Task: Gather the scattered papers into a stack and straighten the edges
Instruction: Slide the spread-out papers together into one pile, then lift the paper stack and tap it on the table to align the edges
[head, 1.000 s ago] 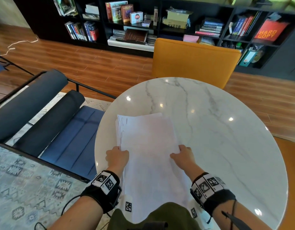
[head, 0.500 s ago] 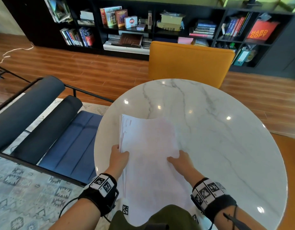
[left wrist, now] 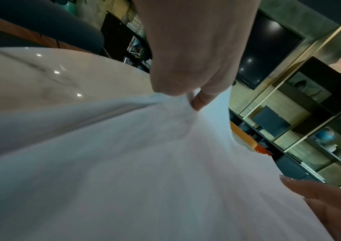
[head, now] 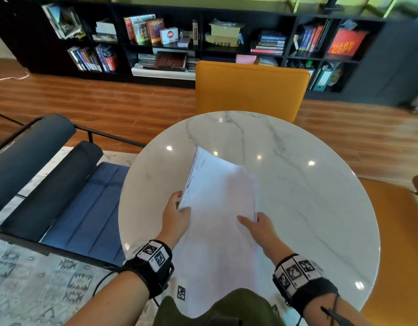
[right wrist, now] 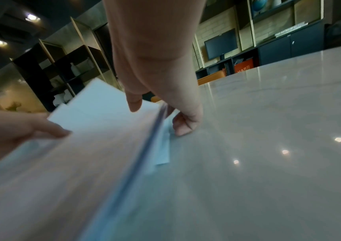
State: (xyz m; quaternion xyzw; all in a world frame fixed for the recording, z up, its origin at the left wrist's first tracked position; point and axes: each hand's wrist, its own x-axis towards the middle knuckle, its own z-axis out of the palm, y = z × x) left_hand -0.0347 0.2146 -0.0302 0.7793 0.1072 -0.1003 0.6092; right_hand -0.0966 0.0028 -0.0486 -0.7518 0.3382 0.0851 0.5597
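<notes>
The papers [head: 219,208] sit mid-frame over the near part of the table [head: 309,208], gathered and tilted up on the left. The left hand [head: 176,214] pinches their left edge, thumb on top; the right hand [head: 259,225] clamps the right edge, fingers underneath. The sheets look light, floppy and slippery, so gripping both long edges near the middle should keep them from fanning.
</notes>
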